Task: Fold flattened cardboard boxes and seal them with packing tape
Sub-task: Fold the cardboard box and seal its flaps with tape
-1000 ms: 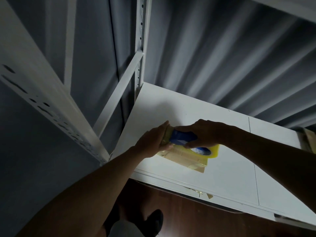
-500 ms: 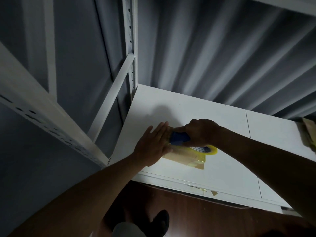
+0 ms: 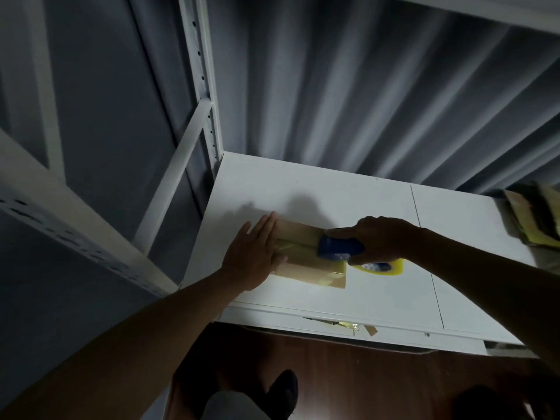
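A small folded cardboard box (image 3: pixel 306 262) lies on the white tabletop (image 3: pixel 333 195), close to its near left corner, and both hands are at work on it. The left hand (image 3: pixel 253 256) lies flat on the box's left end, its fingers (image 3: pixel 266 225) straight and close together, holding nothing — it seems to be there to pin the box down so it will not slide while tape is drawn across it. The right hand (image 3: pixel 383 237) has its fingers curled round the blue handle of a tape dispenser (image 3: pixel 341 248), whose yellowish roll (image 3: pixel 378 266) shows just below the hand at the box's right end. A glossy strip of tape (image 3: pixel 295 245) runs along the top of the box from the left hand to the dispenser, so the seal looks partly laid, probably along the seam where the flaps meet. The dispenser sits at the right edge of the box, which suggests the pull is near its end and the tape will soon need cutting and smoothing down over the side. At the far right edge of the tabletop lies a loose stack of flattened cardboard (image 3: pixel 533 219) — likely the boxes yet to be folded, well apart from the one in hand.
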